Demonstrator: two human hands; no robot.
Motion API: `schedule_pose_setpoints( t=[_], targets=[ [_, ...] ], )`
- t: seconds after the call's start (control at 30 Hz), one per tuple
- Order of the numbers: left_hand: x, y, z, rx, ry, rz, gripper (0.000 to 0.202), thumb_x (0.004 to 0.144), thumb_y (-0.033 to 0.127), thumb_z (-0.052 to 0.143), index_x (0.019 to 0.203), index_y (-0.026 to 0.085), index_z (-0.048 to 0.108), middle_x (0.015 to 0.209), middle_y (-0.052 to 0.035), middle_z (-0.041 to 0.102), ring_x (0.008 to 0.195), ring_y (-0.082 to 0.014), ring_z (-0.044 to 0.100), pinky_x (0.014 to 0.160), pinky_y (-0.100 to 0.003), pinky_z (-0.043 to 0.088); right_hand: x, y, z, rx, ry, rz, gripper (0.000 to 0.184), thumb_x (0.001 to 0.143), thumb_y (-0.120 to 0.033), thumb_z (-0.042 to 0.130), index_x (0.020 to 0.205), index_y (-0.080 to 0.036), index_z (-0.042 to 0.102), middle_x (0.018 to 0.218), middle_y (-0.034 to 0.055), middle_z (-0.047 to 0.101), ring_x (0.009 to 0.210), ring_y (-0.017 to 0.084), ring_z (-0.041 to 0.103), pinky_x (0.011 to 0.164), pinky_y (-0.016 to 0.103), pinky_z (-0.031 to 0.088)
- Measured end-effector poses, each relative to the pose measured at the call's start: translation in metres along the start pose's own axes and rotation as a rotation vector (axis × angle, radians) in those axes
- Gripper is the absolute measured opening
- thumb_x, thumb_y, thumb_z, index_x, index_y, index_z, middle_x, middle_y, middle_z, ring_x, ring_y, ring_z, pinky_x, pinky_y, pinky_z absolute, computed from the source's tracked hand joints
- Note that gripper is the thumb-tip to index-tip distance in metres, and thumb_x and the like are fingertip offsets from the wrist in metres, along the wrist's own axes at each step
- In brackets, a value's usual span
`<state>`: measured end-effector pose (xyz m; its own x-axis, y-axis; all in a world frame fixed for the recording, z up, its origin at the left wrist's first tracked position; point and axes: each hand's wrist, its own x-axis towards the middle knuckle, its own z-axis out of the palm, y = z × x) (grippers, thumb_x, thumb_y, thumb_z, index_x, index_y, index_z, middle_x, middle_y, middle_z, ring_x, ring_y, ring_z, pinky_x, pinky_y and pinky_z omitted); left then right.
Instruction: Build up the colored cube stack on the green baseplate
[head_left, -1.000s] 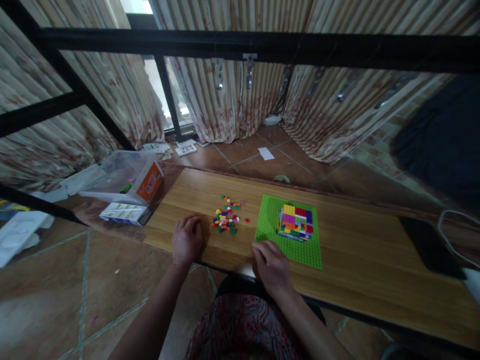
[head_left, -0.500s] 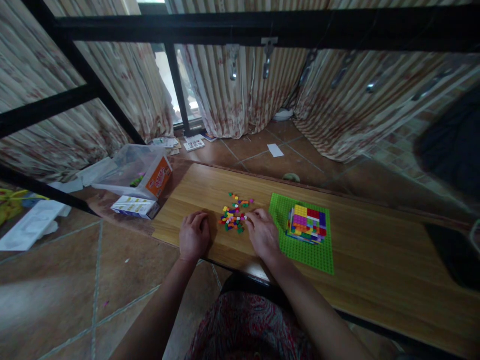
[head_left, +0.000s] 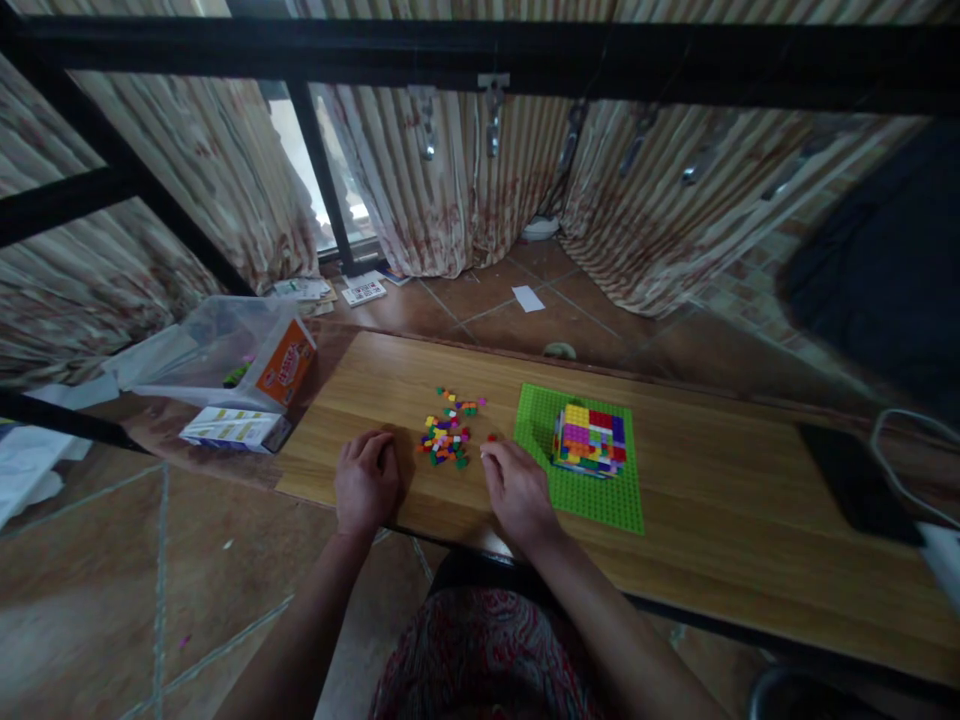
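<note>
Loosely curled, my left hand (head_left: 366, 482) rests on the wooden table left of a scattered pile of small coloured toy bricks (head_left: 444, 440); nothing shows in it. My right hand (head_left: 519, 490) is between that pile and a green baseplate (head_left: 600, 510), thumb and forefinger pinched together. A pale speck shows at those fingertips, too small to make out as a brick or a nail. Just beyond them lies a single red brick (head_left: 492, 437). On the baseplate stands a block built of many-coloured bricks (head_left: 589, 440), with yellow, red, purple and pink on top.
A clear plastic bin (head_left: 214, 345) with an orange label and a white carton (head_left: 236, 428) stand off the table's left end. At the right lie a black flat object (head_left: 851, 480) and a white cable (head_left: 892, 470). A black metal bar (head_left: 525, 60) crosses above.
The view has turned a little to the right. My right hand has drawn back from the pile, and a red brick now shows apart beside its fingertips. My left hand keeps its place.
</note>
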<state>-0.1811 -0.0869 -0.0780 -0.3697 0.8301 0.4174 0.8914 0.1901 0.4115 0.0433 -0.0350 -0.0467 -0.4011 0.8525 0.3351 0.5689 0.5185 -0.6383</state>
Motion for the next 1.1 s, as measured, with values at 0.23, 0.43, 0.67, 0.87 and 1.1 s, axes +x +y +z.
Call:
schedule_pose_setpoints(
  t=[0.23, 0.43, 0.67, 0.87, 1.1],
  targets=[
    [0.0, 0.001, -0.001, 0.0, -0.005, -0.004, 0.026, 0.088, 0.028, 0.047, 0.1, 0.018, 0.068, 0.105, -0.0106, 0.067, 0.101, -0.0251, 0.06, 0.09, -0.038, 0.047, -0.026, 0.009, -0.052, 0.057, 0.127, 0.068, 0.026, 0.096, -0.024, 0.044, 0.102, -0.022, 0.068, 0.096, 0.0065, 0.068, 0.089, 0.019, 0.065, 0.082, 0.033, 0.052],
    [0.001, 0.001, 0.0, 0.0, 0.003, -0.001, 0.027, 0.088, 0.029, 0.046, 0.098, 0.018, 0.068, 0.105, -0.01, 0.068, 0.099, -0.0247, 0.06, 0.09, -0.038, 0.047, -0.014, 0.036, -0.083, -0.16, 0.145, 0.039, 0.029, 0.096, -0.026, 0.044, 0.101, -0.02, 0.071, 0.1, 0.0089, 0.066, 0.092, 0.022, 0.063, 0.083, 0.038, 0.052],
    [0.001, 0.0, 0.001, 0.005, 0.01, 0.013, 0.026, 0.089, 0.029, 0.047, 0.099, 0.018, 0.068, 0.104, -0.01, 0.068, 0.099, -0.0244, 0.06, 0.09, -0.038, 0.048, -0.002, 0.053, -0.091, -0.368, -0.018, -0.078, 0.033, 0.094, -0.018, 0.041, 0.095, -0.017, 0.073, 0.093, 0.0109, 0.065, 0.089, 0.024, 0.06, 0.083, 0.038, 0.051],
    [0.0, -0.001, 0.001, 0.003, 0.017, 0.019, 0.026, 0.088, 0.029, 0.047, 0.099, 0.018, 0.068, 0.105, -0.0098, 0.068, 0.099, -0.0238, 0.061, 0.09, -0.037, 0.048, 0.002, 0.049, -0.09, -0.366, -0.034, -0.096, 0.03, 0.091, -0.013, 0.043, 0.089, -0.018, 0.073, 0.087, 0.0099, 0.065, 0.085, 0.023, 0.059, 0.08, 0.037, 0.05],
    [-0.001, -0.001, 0.002, 0.005, 0.006, 0.016, 0.025, 0.088, 0.028, 0.048, 0.101, 0.019, 0.068, 0.106, -0.0098, 0.068, 0.101, -0.0243, 0.06, 0.092, -0.038, 0.047, -0.002, 0.052, -0.089, -0.31, 0.09, -0.049, 0.022, 0.091, -0.02, 0.049, 0.084, -0.02, 0.07, 0.088, 0.0075, 0.066, 0.085, 0.022, 0.06, 0.079, 0.036, 0.048]
  ],
)
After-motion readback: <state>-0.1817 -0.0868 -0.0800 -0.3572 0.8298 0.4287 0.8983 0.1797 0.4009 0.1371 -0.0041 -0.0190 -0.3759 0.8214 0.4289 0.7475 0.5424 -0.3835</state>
